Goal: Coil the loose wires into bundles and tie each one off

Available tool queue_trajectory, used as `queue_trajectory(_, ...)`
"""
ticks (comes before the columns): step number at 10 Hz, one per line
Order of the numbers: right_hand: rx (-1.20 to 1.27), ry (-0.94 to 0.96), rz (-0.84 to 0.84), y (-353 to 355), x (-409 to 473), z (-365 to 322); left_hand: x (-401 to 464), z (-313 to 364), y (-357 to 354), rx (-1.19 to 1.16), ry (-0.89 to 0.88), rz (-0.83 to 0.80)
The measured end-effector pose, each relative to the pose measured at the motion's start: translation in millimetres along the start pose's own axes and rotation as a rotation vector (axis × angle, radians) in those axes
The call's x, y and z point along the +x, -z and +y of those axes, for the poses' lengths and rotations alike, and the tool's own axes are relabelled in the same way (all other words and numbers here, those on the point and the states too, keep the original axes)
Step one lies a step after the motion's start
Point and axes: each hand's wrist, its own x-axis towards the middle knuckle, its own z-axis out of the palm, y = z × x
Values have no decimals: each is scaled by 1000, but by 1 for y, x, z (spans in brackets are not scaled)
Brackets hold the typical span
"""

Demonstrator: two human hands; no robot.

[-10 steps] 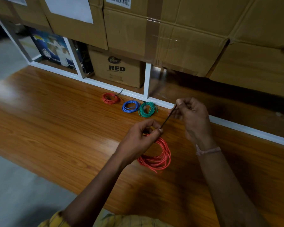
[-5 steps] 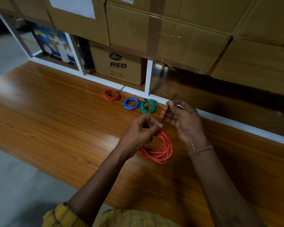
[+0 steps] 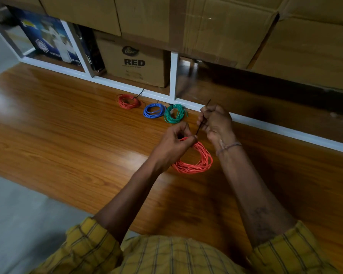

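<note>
Holding orange coil [image 3: 194, 161] at its top, your left hand [image 3: 173, 144] pinches wires where black tie [image 3: 201, 123] wraps them. Your right hand [image 3: 216, 123], just right of left, curls round tie's free end; tip pokes out above fist. Coil hangs below both hands, lower edge at or just above counter [image 3: 67, 135] — cannot tell which. Beyond hands, near white frame [image 3: 275, 127]: green coil [image 3: 174, 113], blue coil [image 3: 154, 110], red coil [image 3: 128, 101], each lying flat on counter. Cardboard boxes [image 3: 135, 62] behind frame.
</note>
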Motion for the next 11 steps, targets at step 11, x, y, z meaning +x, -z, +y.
queue_trajectory(11, -1118, 272, 218, 34, 91, 80, 114, -96, 26, 619, -161, 113)
